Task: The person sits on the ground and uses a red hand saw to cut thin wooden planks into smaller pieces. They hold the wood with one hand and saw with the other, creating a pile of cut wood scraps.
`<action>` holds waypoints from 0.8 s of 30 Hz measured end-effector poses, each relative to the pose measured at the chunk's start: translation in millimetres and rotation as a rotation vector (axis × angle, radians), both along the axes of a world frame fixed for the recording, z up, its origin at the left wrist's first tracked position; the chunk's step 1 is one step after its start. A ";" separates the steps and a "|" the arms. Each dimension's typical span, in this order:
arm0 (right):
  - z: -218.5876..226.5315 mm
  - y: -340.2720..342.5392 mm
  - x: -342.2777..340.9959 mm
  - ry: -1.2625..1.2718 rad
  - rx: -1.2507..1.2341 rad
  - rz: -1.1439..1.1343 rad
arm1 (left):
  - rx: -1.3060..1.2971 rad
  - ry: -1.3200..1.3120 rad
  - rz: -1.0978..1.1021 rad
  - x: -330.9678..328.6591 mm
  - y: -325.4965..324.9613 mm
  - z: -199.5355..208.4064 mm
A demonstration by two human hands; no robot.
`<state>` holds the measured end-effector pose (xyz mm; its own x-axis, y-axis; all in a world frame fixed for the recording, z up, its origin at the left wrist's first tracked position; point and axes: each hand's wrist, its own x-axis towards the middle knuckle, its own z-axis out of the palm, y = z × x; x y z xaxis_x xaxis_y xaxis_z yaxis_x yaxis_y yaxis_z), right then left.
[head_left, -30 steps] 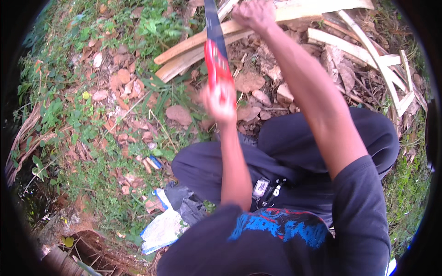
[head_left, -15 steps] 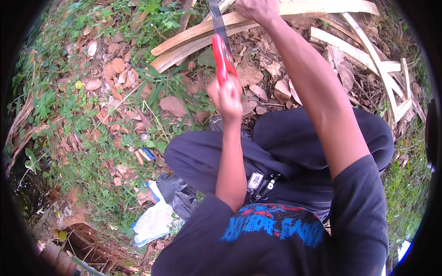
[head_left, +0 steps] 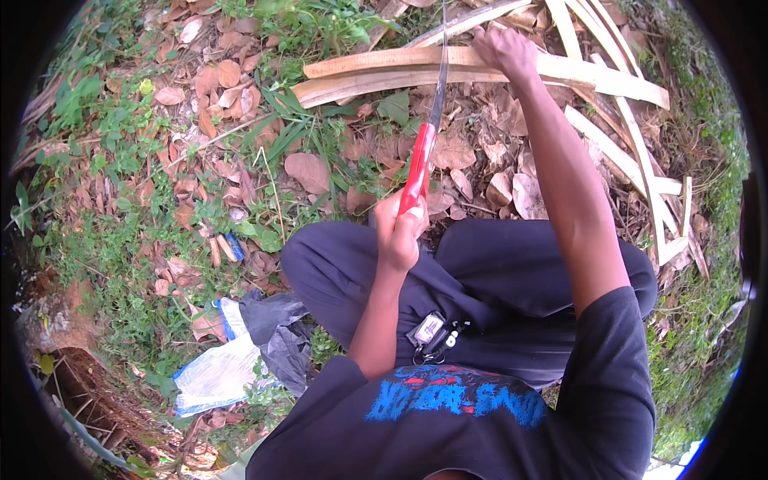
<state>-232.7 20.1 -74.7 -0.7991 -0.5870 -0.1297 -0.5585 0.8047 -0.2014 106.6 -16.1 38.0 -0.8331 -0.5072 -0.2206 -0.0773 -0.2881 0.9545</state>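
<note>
My left hand point(head_left: 402, 228) is wrapped round the red handle of a handsaw point(head_left: 436, 108), in front of my crossed legs. The narrow dark blade points away from me and lies across a pale, slightly curved wooden strip point(head_left: 368, 62). To the right of the blade, my right hand point(head_left: 508, 56) is closed over that strip and presses on it. A second wooden strip point(head_left: 344, 86) lies just beneath and nearer to me. Whether the blade has cut into the wood cannot be made out.
More wooden strips point(head_left: 640, 160) lie in a loose heap at the right. Dry leaves point(head_left: 308, 172) and green plants cover the ground. A white and grey plastic bag point(head_left: 220, 376) and a small blue object point(head_left: 234, 246) lie at the left. Keys with a tag point(head_left: 430, 330) rest on my lap.
My left hand has drawn the saw back toward my body, and the blade shows straighter. My right hand stays on the strip. The whole view has shifted a little.
</note>
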 end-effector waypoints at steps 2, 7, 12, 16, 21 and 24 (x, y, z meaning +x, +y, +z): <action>-3.4 4.5 -3.8 0.008 0.000 0.010 | 0.045 -0.032 0.019 -0.8 4.7 12.2; 1.5 -4.9 4.4 -0.023 0.012 -0.085 | -0.119 0.019 0.076 23.7 50.8 -9.2; 14.2 -0.5 1.3 -0.043 0.010 -0.078 | -0.234 0.037 0.091 81.0 60.8 3.3; 24.7 -0.1 14.6 -0.007 -0.094 -0.202 | 0.014 0.085 0.099 82.5 21.8 46.4; 31.5 1.6 20.7 0.136 -0.258 -0.156 | -0.076 0.288 0.169 95.0 13.9 86.6; 38.1 14.7 32.7 0.196 -0.287 -0.137 | -0.166 0.284 0.133 87.4 -10.3 73.8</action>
<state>-200.0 34.8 -36.6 -0.8662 -0.4629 0.1881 -0.4997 0.8013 -0.3290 194.1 -26.4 111.7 -0.7736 -0.6249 0.1052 0.2257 -0.1166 0.9672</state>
